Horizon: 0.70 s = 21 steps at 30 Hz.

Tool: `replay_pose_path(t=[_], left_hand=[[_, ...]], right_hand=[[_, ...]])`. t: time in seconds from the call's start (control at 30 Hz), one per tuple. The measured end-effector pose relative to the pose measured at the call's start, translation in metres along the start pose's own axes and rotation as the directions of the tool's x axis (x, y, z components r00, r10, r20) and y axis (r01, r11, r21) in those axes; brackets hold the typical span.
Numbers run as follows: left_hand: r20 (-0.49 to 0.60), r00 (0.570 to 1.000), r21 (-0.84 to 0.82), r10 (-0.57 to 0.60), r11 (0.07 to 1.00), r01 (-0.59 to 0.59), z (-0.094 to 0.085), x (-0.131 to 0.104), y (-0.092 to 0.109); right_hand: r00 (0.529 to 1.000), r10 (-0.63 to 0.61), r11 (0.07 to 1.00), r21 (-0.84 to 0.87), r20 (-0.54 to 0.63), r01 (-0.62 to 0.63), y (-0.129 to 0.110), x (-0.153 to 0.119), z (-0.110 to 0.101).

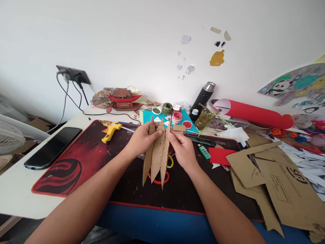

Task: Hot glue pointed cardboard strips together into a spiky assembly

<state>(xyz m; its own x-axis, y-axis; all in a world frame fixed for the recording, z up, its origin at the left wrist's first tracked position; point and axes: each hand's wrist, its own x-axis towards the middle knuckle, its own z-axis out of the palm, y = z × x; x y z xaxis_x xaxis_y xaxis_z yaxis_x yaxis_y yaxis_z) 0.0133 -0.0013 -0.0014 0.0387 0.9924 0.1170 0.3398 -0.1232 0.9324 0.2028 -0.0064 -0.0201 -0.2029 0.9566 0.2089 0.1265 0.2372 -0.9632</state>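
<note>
At left, the hot glue gun (111,132) lies on the mouse mat (83,145), perhaps for easy reach. Mid-scene, the left hand (144,139) and right hand (183,149), fingers nearly closed, pinch opposite sides of the pointed cardboard panels (156,156), presumably steadying their splay; cardboard offcuts (281,189) lie right.

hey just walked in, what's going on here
A person holds three long, pointed cardboard pieces up over a dark desk mat. The left hand grips them from one side, and the right hand pinches the rightmost piece near its upper end; whether they are joined is hard to tell. A yellow glue gun lies on the mat to the left, an open pot of red paint stands on a blue sheet behind, and cut cardboard sheets lie at the right.
</note>
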Motion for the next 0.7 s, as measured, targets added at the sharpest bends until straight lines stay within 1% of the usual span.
replay_pose_path(t=[0.1,0.27,0.33,0.4,0.57,0.7], left_hand=[[-0.002,1.000,0.029,0.017,0.999,-0.017,-0.0008,0.0000,0.0007],[-0.032,0.996,0.179,0.086,0.981,-0.079,-0.0004,-0.0007,0.0042],[-0.035,0.995,0.194,0.090,0.978,-0.082,0.0003,-0.0009,0.0049],[-0.031,0.997,0.169,0.076,0.983,-0.070,0.0011,-0.0008,0.0048],[0.004,1.000,0.022,0.027,0.999,-0.027,0.0031,-0.0002,0.0025],[-0.014,1.000,0.009,-0.005,1.000,0.005,0.0041,-0.0002,-0.0001]], right_hand=[[1.000,-0.014,1.000,-0.005,-0.006,0.014,0.0023,-0.0003,0.0013],[1.000,-0.002,1.000,-0.005,0.002,0.002,0.0045,-0.0011,0.0044],[1.000,-0.003,1.000,0.000,0.004,0.003,0.0040,-0.0011,0.0050],[1.000,-0.011,1.000,0.005,-0.007,0.011,0.0036,-0.0007,0.0053],[0.999,-0.008,1.000,0.028,-0.031,0.009,0.0058,0.0011,0.0058],[0.993,-0.010,0.999,0.050,-0.120,0.016,0.0074,0.0022,0.0047]])
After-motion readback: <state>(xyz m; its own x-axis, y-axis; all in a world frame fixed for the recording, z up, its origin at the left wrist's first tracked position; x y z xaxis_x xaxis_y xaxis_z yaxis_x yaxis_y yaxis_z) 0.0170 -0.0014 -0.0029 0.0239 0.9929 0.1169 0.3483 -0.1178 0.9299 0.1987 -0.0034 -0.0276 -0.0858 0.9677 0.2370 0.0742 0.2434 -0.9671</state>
